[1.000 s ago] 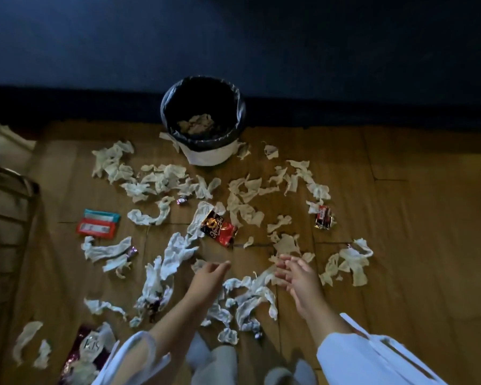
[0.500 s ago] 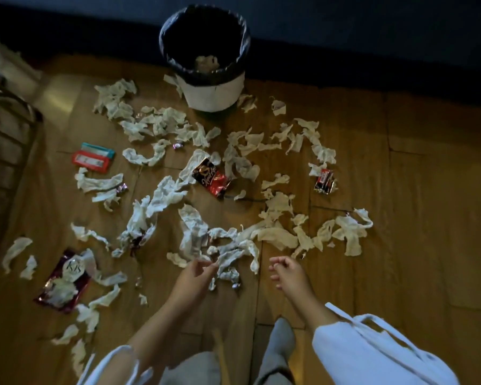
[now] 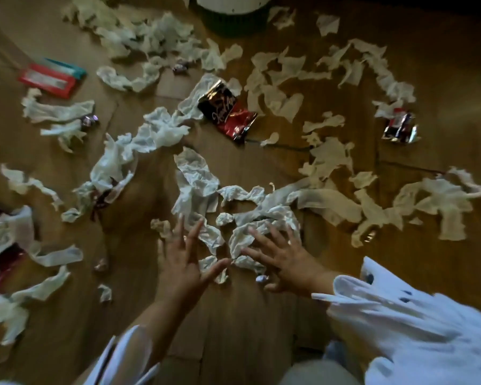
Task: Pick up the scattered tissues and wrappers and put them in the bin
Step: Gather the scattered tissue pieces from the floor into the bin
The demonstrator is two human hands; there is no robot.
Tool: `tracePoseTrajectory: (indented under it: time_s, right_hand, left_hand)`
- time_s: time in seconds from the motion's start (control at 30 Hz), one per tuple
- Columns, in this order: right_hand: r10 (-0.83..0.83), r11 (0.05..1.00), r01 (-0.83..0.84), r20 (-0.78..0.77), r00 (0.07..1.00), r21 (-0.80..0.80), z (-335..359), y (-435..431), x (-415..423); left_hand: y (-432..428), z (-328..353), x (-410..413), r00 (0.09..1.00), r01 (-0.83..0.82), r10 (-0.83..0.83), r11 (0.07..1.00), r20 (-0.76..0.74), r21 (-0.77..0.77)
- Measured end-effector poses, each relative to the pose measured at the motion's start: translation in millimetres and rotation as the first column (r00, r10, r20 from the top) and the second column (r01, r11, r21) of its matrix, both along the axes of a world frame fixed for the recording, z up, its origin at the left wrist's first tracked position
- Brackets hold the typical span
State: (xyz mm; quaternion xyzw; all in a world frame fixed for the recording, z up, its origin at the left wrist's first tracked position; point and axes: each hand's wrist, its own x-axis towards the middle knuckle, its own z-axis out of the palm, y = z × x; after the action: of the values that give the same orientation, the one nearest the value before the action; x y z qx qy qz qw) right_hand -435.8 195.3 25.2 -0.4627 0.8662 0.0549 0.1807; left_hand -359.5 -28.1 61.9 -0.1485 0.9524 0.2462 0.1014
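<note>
Several torn white tissues lie scattered over the wooden floor. A crumpled heap of tissues (image 3: 261, 218) sits right in front of me. My left hand (image 3: 182, 262) hovers with its fingers spread at the heap's left edge, holding nothing. My right hand (image 3: 285, 258) lies spread, fingertips on the heap's right side. A red and black wrapper (image 3: 228, 109) lies further off in the middle, and a silver and red wrapper (image 3: 399, 128) at the right. Only the white base of the bin (image 3: 231, 4) shows at the top edge.
A red and teal packet (image 3: 49, 79) lies at the far left. A dark red wrapper (image 3: 0, 259) under tissue sits at the left edge. Small candy wrappers (image 3: 90, 120) dot the floor. My white sleeves fill the bottom corners.
The view has dropped lower and nearer to the floor, so the bin has slid to the top edge. Both hands have spread open and reached forward onto the near tissue heap.
</note>
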Motion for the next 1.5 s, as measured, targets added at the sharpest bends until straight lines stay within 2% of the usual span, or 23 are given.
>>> tracePoseTrajectory:
  time_s: [0.07, 0.17, 0.27, 0.33, 0.4, 0.47, 0.53, 0.6, 0.7, 0.77, 0.83, 0.87, 0.9, 0.97, 1.03, 1.1, 1.17, 1.2, 1.27, 1.37, 1.43, 1.5]
  right_hand:
    - [0.041, 0.998, -0.045, -0.098, 0.994, -0.036, -44.1, 2.4, -13.1]
    - [-0.001, 0.987, -0.031, -0.203, 0.979, -0.158, -74.2, 2.6, -16.5]
    - [-0.013, 0.986, -0.024, -0.222, 0.975, -0.164, -67.9, 0.0, -13.4]
    - [-0.022, 0.984, -0.008, -0.168, 0.986, -0.178, -62.9, -2.5, -19.9]
    - [-0.101, 0.983, 0.077, -0.134, 0.986, -0.169, -54.3, -9.3, -26.8]
    - [-0.187, 0.963, 0.160, -0.114, 0.976, -0.216, -56.9, -18.3, -27.4]
    - [-0.194, 0.921, 0.146, -0.099, 0.976, -0.362, -65.4, -20.9, -29.7]
    - [-0.153, 0.829, 0.099, -0.054, 0.987, -0.550, -65.4, -18.9, -38.3]
    - [-0.286, 0.571, 0.298, 0.155, 0.946, -0.765, -49.7, -12.0, -59.1]
    - [-0.439, 0.440, 0.434, 0.232, 0.868, -0.786, -38.8, -11.4, -71.9]
    - [-0.601, 0.391, 0.575, 0.274, 0.751, -0.718, -37.1, -11.5, -86.1]
    - [-0.646, 0.409, 0.649, 0.298, 0.703, -0.642, -38.3, -11.0, -91.0]
    - [-0.659, 0.470, 0.697, 0.310, 0.686, -0.542, -42.0, -9.1, -92.4]
    - [-0.574, 0.684, 0.640, 0.282, 0.769, -0.350, -50.4, -3.2, -88.4]
    - [-0.427, 0.860, 0.466, 0.205, 0.881, -0.209, -59.3, -1.5, -75.8]
    - [-0.312, 0.931, 0.315, 0.043, 0.949, -0.186, -65.8, -1.1, -55.8]
    - [-0.285, 0.919, 0.274, 0.001, 0.958, -0.282, -76.3, 4.3, -41.2]
    - [-0.269, 0.892, 0.256, 0.019, 0.963, -0.374, -76.9, 7.8, -39.5]
    - [-0.246, 0.769, 0.304, 0.178, 0.953, -0.562, -66.5, 13.8, -42.8]
    - [-0.387, 0.461, 0.474, 0.311, 0.868, -0.750, -38.0, 24.3, -55.3]
    - [-0.570, 0.282, 0.545, 0.319, 0.757, -0.790, -25.2, 37.2, -65.5]
    - [-0.751, 0.200, 0.646, 0.308, 0.584, -0.737, -28.3, 55.0, -77.7]
  left_hand:
    - [-13.9, -50.0, -5.2, 0.993, 0.070, -0.076, 0.995, -0.095, -0.066]
    - [-27.9, -90.2, -18.2, 0.974, 0.151, -0.168, 0.982, -0.150, -0.116]
    - [-34.5, -97.1, -38.8, 0.985, 0.036, -0.044, 0.998, -0.170, -0.054]
    - [-32.3, -90.4, -48.7, 0.984, -0.039, 0.035, 0.999, -0.172, -0.020]
    - [-24.4, -82.9, -50.7, 0.980, 0.020, -0.037, 0.996, -0.195, -0.089]
    - [-18.4, -83.1, -44.9, 0.982, 0.121, -0.138, 0.983, -0.128, -0.137]
    - [-18.9, -95.5, -35.8, 0.971, 0.230, -0.239, 0.949, -0.017, -0.217]
    - [-20.0, -111.5, -25.1, 0.956, 0.261, -0.291, 0.894, -0.030, -0.364]
    - [-18.3, -122.4, -16.5, 0.958, 0.218, -0.264, 0.922, -0.108, -0.320]
    - [-13.6, -118.1, -19.6, 0.945, 0.220, -0.272, 0.941, -0.183, -0.258]
    - [-8.4, -112.2, -28.6, 0.907, 0.284, -0.333, 0.935, -0.257, -0.211]
    - [-6.9, -112.4, -33.3, 0.883, 0.319, -0.371, 0.924, -0.289, -0.212]
    - [-6.3, -114.1, -37.2, 0.865, 0.331, -0.388, 0.918, -0.318, -0.221]
    - [-7.3, -114.9, -46.5, 0.867, 0.261, -0.334, 0.937, -0.371, -0.232]
    - [-10.5, -115.8, -54.4, 0.900, 0.117, -0.207, 0.962, -0.384, -0.245]
    - [-14.1, -114.3, -60.9, 0.940, 0.007, -0.081, 0.976, -0.330, -0.219]
    - [-16.7, -111.9, -67.6, 0.970, -0.034, -0.005, 0.988, -0.243, -0.153]
    - [-16.8, -108.5, -71.9, 0.982, -0.027, 0.006, 0.993, -0.187, -0.115]
    - [-15.5, -97.3, -82.9, 0.998, 0.025, -0.030, 0.997, -0.062, -0.069]
    - [-11.7, -86.3, -99.0, 0.989, 0.124, -0.117, 0.989, 0.092, -0.077]
    - [-10.5, -88.8, -103.0, 0.989, 0.144, -0.134, 0.975, 0.068, -0.172]
    - [-9.0, -94.8, -101.8, 0.984, 0.134, -0.148, 0.982, -0.100, -0.136]
